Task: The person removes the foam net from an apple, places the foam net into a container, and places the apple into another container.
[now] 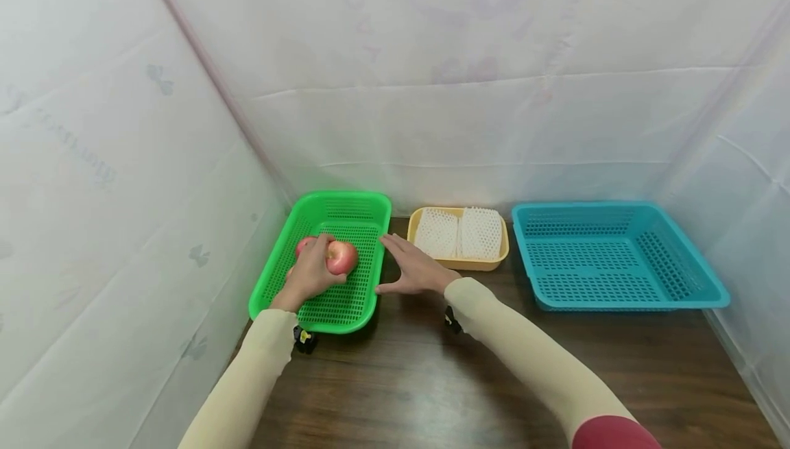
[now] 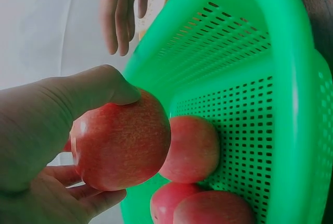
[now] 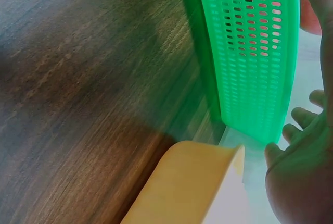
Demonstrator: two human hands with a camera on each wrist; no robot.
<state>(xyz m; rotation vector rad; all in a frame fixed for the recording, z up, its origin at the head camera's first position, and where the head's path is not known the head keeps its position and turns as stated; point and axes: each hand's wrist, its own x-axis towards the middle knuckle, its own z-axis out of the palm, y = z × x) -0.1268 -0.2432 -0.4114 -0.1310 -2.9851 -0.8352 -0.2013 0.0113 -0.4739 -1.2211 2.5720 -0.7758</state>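
My left hand (image 1: 313, 271) grips a red apple (image 2: 122, 140) between thumb and fingers, over the green basket (image 1: 327, 329). Below it, several more apples (image 2: 193, 148) lie on the basket's perforated floor, as the left wrist view shows. My right hand (image 1: 415, 269) is at the basket's right rim, fingers extended and thumb spread away, with nothing held. In the right wrist view this hand (image 3: 307, 166) appears beside the basket's outer wall; whether it touches the rim I cannot tell.
A yellow tray (image 1: 472, 265) with two stacks of white foam netting (image 1: 481, 233) stands right of the green basket. Further right is a blue basket (image 1: 592, 264). All stand on a dark wooden table (image 1: 395, 387), with white sheeting (image 1: 432, 127) behind and at both sides.
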